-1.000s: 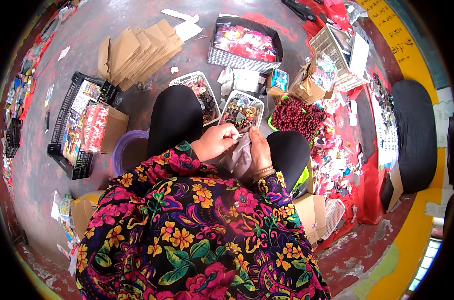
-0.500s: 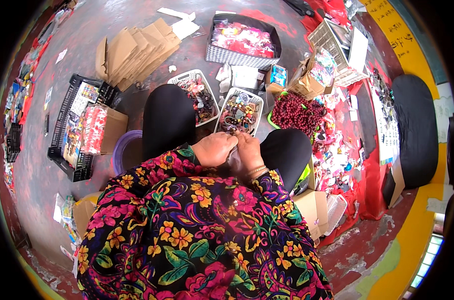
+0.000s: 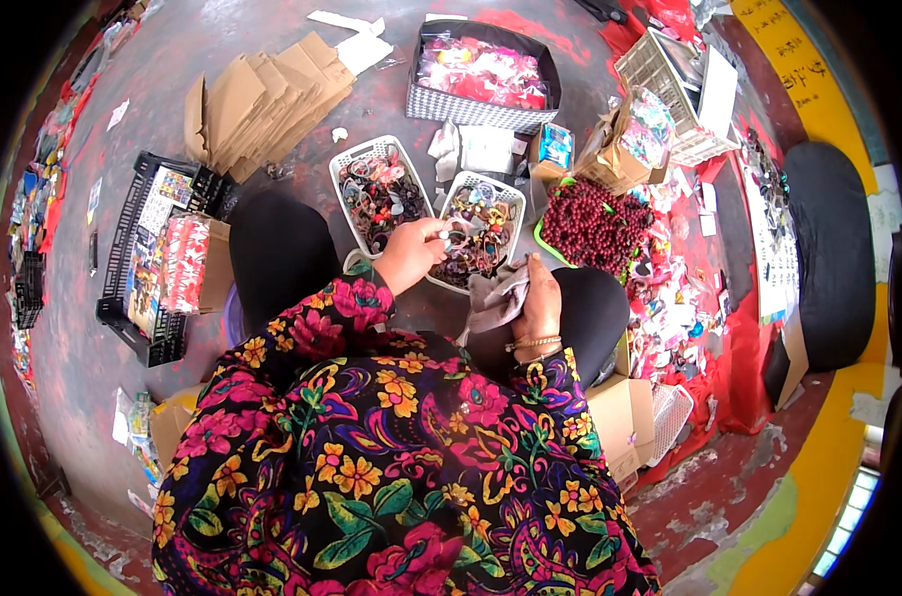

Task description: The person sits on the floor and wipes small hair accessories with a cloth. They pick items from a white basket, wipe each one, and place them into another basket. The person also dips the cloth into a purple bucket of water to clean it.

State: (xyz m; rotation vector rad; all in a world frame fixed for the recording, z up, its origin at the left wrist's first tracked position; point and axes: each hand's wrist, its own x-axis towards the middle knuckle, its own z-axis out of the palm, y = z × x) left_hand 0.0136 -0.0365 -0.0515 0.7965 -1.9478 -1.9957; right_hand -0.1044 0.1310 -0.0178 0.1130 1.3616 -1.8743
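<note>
Your right hand (image 3: 538,306) is grasping the grey cloth (image 3: 497,301), which is hanging left of its fingers, its length slanting toward you. Your left hand (image 3: 409,256) is hovering nearer the right basket (image 3: 519,221), whose trinkets (image 3: 486,219) are lying just right of its fingers; whether those are pinching anything, I cannot tell.

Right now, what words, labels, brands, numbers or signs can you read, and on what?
Locations only; I don't copy wording.
Yellow band, upper right: dark written characters.
Pale sheets, right edge: any marks too faint to read.
Printed sheet in the black crate: print too small.
Blue packaging, right of centre: any print too small.
Grey cloth in the right hand: no lettering visible.
</note>
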